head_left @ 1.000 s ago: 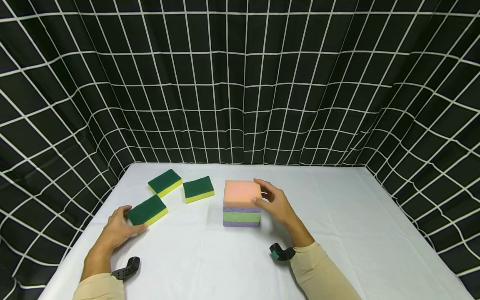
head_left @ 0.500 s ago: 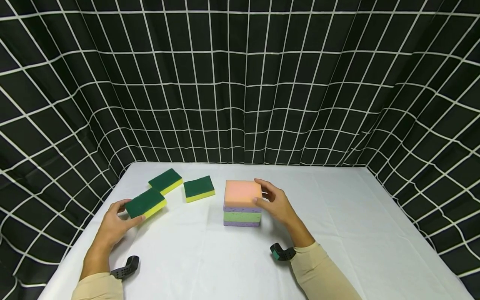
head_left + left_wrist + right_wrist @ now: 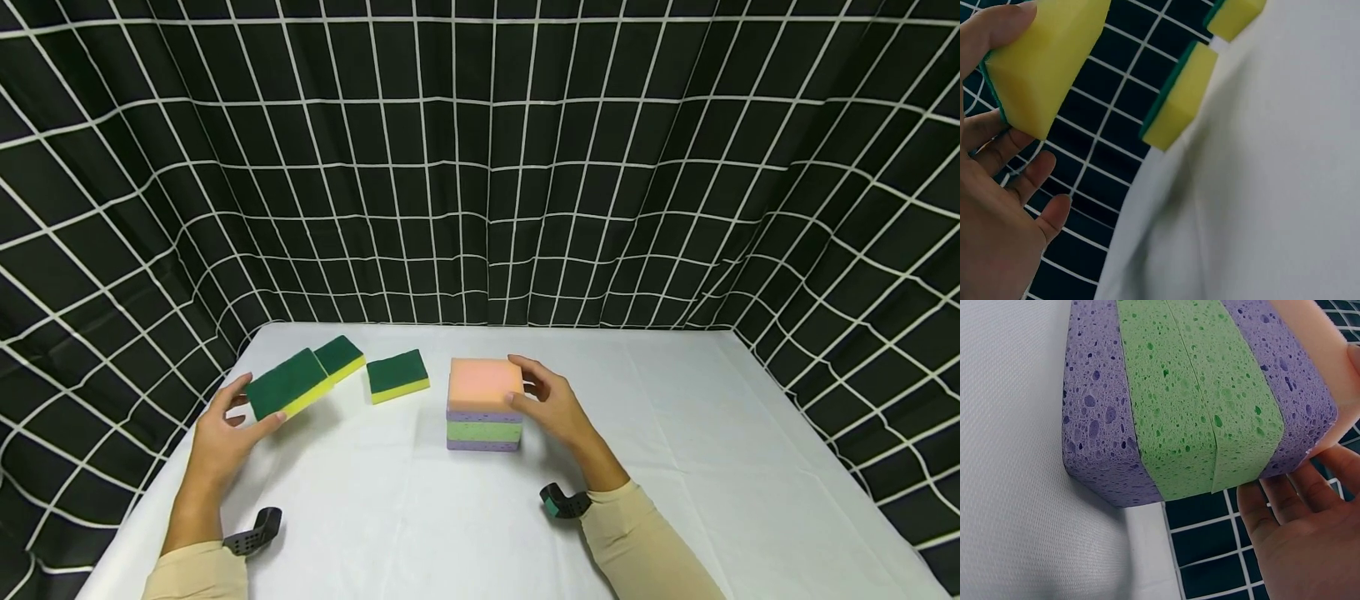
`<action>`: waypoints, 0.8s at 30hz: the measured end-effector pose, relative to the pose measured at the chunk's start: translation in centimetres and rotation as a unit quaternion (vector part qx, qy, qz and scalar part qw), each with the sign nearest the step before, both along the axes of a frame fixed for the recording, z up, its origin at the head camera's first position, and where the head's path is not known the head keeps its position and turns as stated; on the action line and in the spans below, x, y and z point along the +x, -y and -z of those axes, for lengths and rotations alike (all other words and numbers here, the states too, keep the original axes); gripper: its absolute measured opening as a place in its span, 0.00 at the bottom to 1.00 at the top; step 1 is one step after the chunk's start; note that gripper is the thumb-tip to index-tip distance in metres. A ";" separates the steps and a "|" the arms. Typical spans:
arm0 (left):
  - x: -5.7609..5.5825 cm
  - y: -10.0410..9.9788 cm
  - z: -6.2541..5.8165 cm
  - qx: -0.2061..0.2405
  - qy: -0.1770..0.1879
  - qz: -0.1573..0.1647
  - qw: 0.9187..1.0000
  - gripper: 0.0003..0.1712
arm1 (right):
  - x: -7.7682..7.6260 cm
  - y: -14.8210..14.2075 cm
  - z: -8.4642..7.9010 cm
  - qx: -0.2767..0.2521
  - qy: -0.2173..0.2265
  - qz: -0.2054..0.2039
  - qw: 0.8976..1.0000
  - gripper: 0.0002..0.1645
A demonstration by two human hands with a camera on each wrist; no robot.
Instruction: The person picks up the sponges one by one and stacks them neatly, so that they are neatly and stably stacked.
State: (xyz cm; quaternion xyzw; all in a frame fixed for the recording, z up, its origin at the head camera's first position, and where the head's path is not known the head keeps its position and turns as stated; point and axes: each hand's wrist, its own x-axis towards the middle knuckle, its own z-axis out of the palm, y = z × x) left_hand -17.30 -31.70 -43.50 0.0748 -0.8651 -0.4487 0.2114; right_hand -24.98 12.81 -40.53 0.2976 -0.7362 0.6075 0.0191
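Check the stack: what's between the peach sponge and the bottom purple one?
Two green sponges, then the upper purple sponge, bottom to top; the right wrist view shows all three.

Near sponge [image 3: 285, 383] at left dark green over yellow, two far sponges [image 3: 397, 372] in matching colours, stack [image 3: 483, 432] to their right banded peach over speckled purple, green, purple, white tablecloth [image 3: 375, 517], black curtain [image 3: 510, 137] with white grid, beige sleeves [image 3: 645, 542], black wrist devices [image 3: 266, 525].
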 end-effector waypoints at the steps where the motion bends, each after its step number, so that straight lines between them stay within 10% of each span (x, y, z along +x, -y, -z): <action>1: 0.0 -0.2 -0.2 0.002 0.000 -0.001 1.000 0.47 | 0.0 0.0 0.0 0.001 0.000 0.000 1.000 0.34; 24: 0.2 -3.1 -2.7 -0.004 -0.021 0.067 0.998 0.46 | 0.2 -0.1 -0.4 -0.001 -0.003 -0.003 1.000 0.34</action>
